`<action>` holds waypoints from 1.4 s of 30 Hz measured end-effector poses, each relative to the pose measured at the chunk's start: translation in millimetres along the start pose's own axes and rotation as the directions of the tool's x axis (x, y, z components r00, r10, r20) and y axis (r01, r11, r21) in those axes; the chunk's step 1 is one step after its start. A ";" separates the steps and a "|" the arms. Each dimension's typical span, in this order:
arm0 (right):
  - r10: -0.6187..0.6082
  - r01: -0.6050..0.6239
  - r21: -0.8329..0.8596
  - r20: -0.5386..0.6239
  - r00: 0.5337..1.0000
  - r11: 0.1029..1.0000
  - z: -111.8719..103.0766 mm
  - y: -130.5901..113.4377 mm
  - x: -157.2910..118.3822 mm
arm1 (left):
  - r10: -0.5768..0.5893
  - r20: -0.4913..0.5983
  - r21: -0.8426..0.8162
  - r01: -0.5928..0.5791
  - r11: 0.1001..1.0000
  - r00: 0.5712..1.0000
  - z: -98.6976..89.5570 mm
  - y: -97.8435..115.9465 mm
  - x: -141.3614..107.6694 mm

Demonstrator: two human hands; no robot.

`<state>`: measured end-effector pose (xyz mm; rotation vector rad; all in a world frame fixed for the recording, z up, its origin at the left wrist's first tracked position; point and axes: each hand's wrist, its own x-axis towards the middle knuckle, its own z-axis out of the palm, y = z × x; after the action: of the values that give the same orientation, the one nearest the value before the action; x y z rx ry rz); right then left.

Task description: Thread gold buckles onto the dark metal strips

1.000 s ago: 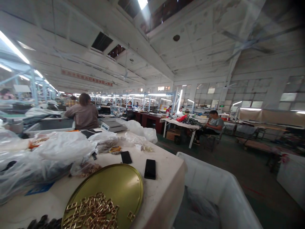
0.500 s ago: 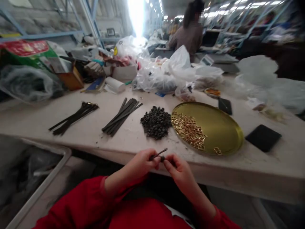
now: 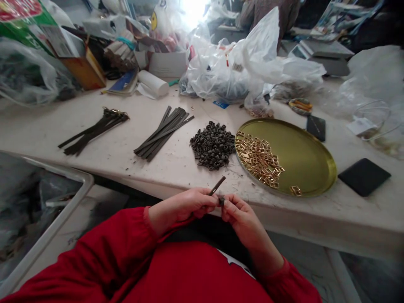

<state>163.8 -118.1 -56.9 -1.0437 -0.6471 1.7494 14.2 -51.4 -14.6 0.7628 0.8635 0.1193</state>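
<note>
My left hand (image 3: pixel 198 202) is closed around a dark strap (image 3: pixel 218 185), whose free end sticks up past the fingers. Facing it, my right hand (image 3: pixel 238 212) pinches a small dark loop (image 3: pixel 221 201) against the strap, right at the left fingertips. Both hands are just off the table's front edge. Beyond them lies a heap of small black loops (image 3: pixel 212 146). Touching the heap's right side is a gold oval tray (image 3: pixel 303 155) with many gold rectangular buckles (image 3: pixel 257 158) at its left. A bundle of plain dark straps (image 3: pixel 162 134) rests left of the heap.
Farther left are straps with gold buckles (image 3: pixel 94 130). Clear plastic bags (image 3: pixel 217 75), a paper roll (image 3: pixel 153 83) and boxes line the back. A black square pad (image 3: pixel 365 176) lies right of the tray. A white-rimmed bin (image 3: pixel 85 181) stands below the table at left.
The view has tipped downward, so the table items appear higher. My hands stay together at the table edge, and the strap end now points up more steeply.
</note>
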 end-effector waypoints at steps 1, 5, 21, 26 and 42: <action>0.025 -0.025 0.039 -0.002 1.000 0.999 -0.3 -0.2 0.9 | -0.035 0.031 -0.045 0.036 0.998 0.999 -2.7 -0.7 1.1; 0.061 -0.051 0.127 -0.081 0.995 0.991 1.6 -3.8 5.2 | -0.062 0.132 -0.229 0.091 0.969 0.989 -7.5 -2.6 3.4; 0.038 -0.003 0.164 -0.211 0.977 0.986 -7.7 -4.2 10.6 | -0.075 0.068 -0.371 0.095 0.924 0.995 -7.9 -5.2 -4.4; 0.037 -0.004 0.164 -0.196 0.980 0.987 -8.8 -3.8 9.7 | -0.089 0.096 -0.392 0.120 0.912 0.991 -7.9 -7.9 -4.7; 0.031 0.002 0.234 -0.139 0.990 0.972 -4.4 -21.1 10.3 | 0.116 -0.167 0.248 -0.072 0.966 0.979 3.6 -8.0 -6.8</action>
<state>175.7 -100.4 -46.0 -0.9992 -0.3356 1.6989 10.7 -61.9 -13.9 1.0335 1.0258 0.1721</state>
